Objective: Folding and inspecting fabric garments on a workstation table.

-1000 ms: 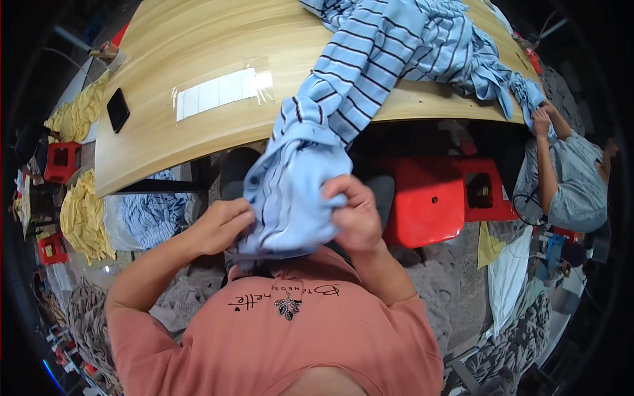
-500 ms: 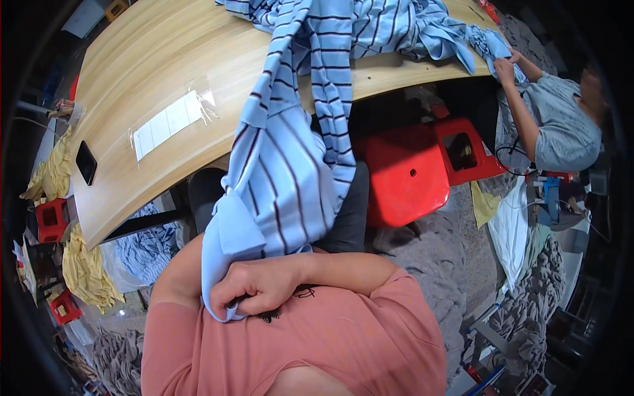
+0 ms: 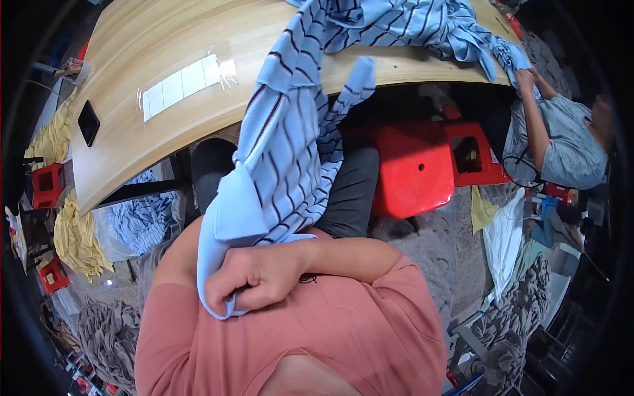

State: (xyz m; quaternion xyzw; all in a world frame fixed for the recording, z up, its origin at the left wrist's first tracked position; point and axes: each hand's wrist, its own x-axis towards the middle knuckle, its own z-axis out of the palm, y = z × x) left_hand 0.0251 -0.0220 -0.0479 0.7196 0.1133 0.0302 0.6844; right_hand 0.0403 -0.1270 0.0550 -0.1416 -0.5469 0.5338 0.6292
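A light-blue knit garment (image 3: pixel 284 145) with dark stripes runs from the table over my lap to my chest. My right hand (image 3: pixel 254 280) is closed in a pinch on its plain blue edge, close against my pink shirt. A plain blue flap, like a collar, is folded over just above that hand. My left forearm goes in under the garment, and the cloth hides my left hand. One narrow striped piece (image 3: pixel 356 82) of the garment sticks out by the table edge. More striped blue cloth (image 3: pixel 409 26) lies heaped at the table's far side.
A wooden table (image 3: pixel 178 39) curves ahead, bearing a black phone (image 3: pixel 88 123) and a taped-down white paper strip (image 3: pixel 179 88). To the right stands a red stool (image 3: pixel 416 171); beyond it a seated co-worker (image 3: pixel 561 142) handles blue cloth. Yellow cloth piles (image 3: pixel 80 234) lie at left.
The narrow striped piece, earlier stretched up to the heap on the table, now ends loose by the table edge. My right hand keeps its pinch. The view has shifted slightly.
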